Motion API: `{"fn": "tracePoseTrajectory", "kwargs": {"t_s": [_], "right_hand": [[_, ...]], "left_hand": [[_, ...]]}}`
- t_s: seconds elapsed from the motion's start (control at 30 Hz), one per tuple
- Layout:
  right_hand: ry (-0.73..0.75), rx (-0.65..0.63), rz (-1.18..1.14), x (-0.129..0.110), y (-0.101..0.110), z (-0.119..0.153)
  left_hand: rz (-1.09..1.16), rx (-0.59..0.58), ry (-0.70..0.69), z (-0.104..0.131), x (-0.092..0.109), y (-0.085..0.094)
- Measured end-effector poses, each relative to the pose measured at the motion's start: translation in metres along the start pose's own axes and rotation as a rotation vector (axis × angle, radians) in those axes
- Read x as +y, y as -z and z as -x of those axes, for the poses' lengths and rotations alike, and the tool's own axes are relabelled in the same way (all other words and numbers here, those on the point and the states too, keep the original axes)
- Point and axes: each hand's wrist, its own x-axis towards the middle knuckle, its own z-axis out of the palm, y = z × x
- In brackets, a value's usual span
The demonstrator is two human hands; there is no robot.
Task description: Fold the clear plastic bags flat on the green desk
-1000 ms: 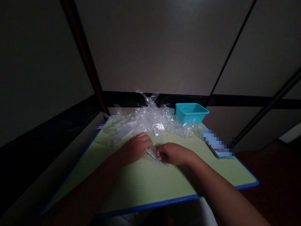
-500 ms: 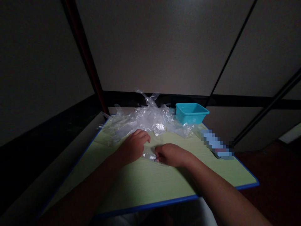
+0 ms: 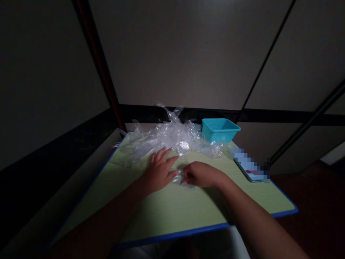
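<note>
A small clear plastic bag [image 3: 178, 178] lies on the green tabletop in front of me. My right hand [image 3: 201, 175] is closed, its fingers curled and pinching the bag at its right part. To the left, my left hand [image 3: 159, 172] has its fingers spread, with the thumb tip at the bag's left edge; whether it touches the plastic I cannot tell. Just beyond both hands rises a heap of crumpled clear plastic bags [image 3: 172, 135], spread across the back of the table.
A turquoise plastic basin [image 3: 221, 135] stands at the table's back right. Nearer on the right edge lies a flat, phone-like thing [image 3: 248, 167], partly blurred out. The green table [image 3: 161, 219] has a blue rim, and a panelled wall [image 3: 178, 54] stands behind it.
My left hand has opened, its fingers spreading apart from a curled pose, and shifted slightly right. My right hand has moved a little right with the small bag.
</note>
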Motion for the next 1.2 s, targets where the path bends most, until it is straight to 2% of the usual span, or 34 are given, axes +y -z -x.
{"fn": "tracePoseTrajectory", "kwargs": {"t_s": [0.17, 0.37, 0.63, 0.97, 1.2], "right_hand": [[-0.034, -0.021, 0.061, 0.004, -0.007, -0.006], [-0.016, 0.051, 0.164, 0.007, -0.009, -0.009], [-0.033, 0.040, 0.196, 0.004, -0.011, -0.011], [-0.051, 0.052, 0.175, 0.003, -0.010, -0.009], [-0.059, 0.053, 0.175, 0.002, -0.009, -0.008]], "left_hand": [[0.013, -0.028, 0.020, 0.001, 0.001, -0.003], [0.057, -0.054, 0.005, 0.001, 0.001, -0.004], [0.061, -0.003, 0.008, 0.000, 0.006, -0.004], [0.091, 0.065, -0.020, -0.001, 0.001, -0.003], [0.072, -0.003, 0.038, 0.001, 0.000, -0.007]]}}
